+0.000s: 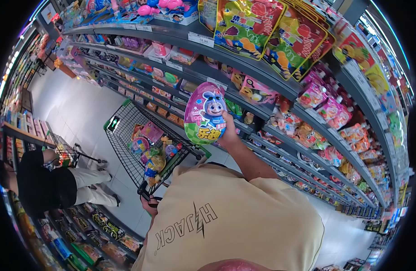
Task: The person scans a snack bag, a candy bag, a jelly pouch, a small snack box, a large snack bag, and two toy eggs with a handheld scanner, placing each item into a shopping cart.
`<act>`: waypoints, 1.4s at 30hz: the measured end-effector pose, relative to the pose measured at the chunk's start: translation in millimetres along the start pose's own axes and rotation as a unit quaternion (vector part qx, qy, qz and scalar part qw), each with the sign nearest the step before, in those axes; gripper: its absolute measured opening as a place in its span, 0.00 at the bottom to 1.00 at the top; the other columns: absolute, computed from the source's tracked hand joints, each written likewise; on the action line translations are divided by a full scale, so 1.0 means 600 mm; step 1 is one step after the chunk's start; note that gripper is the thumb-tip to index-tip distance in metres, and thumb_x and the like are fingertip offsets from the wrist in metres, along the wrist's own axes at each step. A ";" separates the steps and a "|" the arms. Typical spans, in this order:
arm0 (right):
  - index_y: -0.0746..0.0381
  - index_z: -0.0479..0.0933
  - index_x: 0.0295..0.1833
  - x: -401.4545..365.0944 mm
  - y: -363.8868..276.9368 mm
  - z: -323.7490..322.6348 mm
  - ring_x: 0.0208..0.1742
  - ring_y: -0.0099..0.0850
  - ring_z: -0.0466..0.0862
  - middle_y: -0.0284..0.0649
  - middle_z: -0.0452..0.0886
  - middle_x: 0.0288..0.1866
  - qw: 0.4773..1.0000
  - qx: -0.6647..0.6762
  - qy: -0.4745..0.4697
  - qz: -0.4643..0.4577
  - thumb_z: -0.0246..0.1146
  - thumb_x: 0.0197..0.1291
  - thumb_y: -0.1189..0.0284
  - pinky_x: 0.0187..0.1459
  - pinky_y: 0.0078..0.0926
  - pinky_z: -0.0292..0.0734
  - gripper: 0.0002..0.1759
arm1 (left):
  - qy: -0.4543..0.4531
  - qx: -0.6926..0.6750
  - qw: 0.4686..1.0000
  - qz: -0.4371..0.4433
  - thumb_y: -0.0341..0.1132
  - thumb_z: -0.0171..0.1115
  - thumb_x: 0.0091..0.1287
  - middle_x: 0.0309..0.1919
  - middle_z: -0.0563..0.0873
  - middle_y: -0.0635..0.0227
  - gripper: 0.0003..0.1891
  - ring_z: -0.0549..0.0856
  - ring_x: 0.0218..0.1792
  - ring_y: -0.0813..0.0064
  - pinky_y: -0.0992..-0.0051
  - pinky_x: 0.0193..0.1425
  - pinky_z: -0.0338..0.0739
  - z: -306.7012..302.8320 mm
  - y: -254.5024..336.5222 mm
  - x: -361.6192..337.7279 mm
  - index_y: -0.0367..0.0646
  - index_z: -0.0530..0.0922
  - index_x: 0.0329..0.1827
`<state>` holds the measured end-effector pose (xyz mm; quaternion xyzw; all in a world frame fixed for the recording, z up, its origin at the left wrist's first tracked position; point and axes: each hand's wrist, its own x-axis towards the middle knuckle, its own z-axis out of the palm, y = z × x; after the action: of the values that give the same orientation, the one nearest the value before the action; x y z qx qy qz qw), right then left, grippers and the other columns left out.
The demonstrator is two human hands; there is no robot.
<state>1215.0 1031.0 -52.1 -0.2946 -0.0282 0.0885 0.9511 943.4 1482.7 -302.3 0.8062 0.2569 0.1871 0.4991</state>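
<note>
In my right hand (229,131) is a large purple and green egg-shaped package (203,110) with a cartoon figure on its front. The egg is upright, slightly tilted, in front of the shelves, with my fingers mostly hidden behind it. Lower down on the left side, my left hand (149,205) is closed on the handle (144,193) of a shopping cart (122,149). Several colourful packaged toys and snacks (153,163) lie inside the cart.
Long store shelves (267,113) with candy bags, pouches and toys run along the right and top. At left, a person in a black top (40,183) stands by another cart (65,153), near more shelves (104,230). Light floor tiles (81,106) show between the aisles.
</note>
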 end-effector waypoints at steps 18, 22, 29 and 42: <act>0.66 0.69 0.82 0.117 -0.010 -0.108 0.73 0.42 0.87 0.50 0.83 0.75 0.993 -0.111 -0.015 0.030 0.72 0.72 0.60 0.74 0.45 0.84 0.39 | 0.051 -0.008 0.997 -0.049 0.26 0.65 0.70 0.38 0.85 0.71 0.19 0.82 0.37 0.74 0.70 0.45 0.80 0.074 -0.031 0.027 0.36 0.84 0.64; 0.65 0.68 0.82 0.118 -0.015 -0.093 0.73 0.41 0.87 0.49 0.83 0.74 0.993 -0.117 -0.001 0.031 0.73 0.71 0.63 0.74 0.46 0.84 0.40 | 0.059 0.029 0.991 -0.113 0.27 0.64 0.69 0.41 0.87 0.71 0.20 0.83 0.43 0.75 0.72 0.52 0.79 0.070 -0.015 0.027 0.37 0.85 0.63; 0.66 0.68 0.82 0.124 -0.011 -0.097 0.72 0.40 0.87 0.48 0.83 0.74 0.991 -0.128 0.001 0.039 0.73 0.71 0.64 0.73 0.45 0.84 0.39 | 0.043 -0.030 0.993 -0.107 0.26 0.63 0.70 0.42 0.87 0.70 0.19 0.83 0.45 0.76 0.72 0.55 0.79 0.075 -0.057 0.048 0.37 0.85 0.64; 0.67 0.69 0.82 0.081 0.037 -0.037 0.72 0.40 0.87 0.50 0.83 0.75 0.992 -0.122 -0.016 0.008 0.68 0.76 0.64 0.74 0.44 0.83 0.36 | -0.034 0.020 0.998 -0.039 0.29 0.64 0.75 0.34 0.84 0.69 0.20 0.81 0.29 0.77 0.69 0.33 0.76 0.063 0.032 0.090 0.41 0.83 0.69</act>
<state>1262.0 1045.6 -82.6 -0.4073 -0.0518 0.0970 0.9067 1012.0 1481.6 -298.8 0.8112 0.2748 0.1352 0.4981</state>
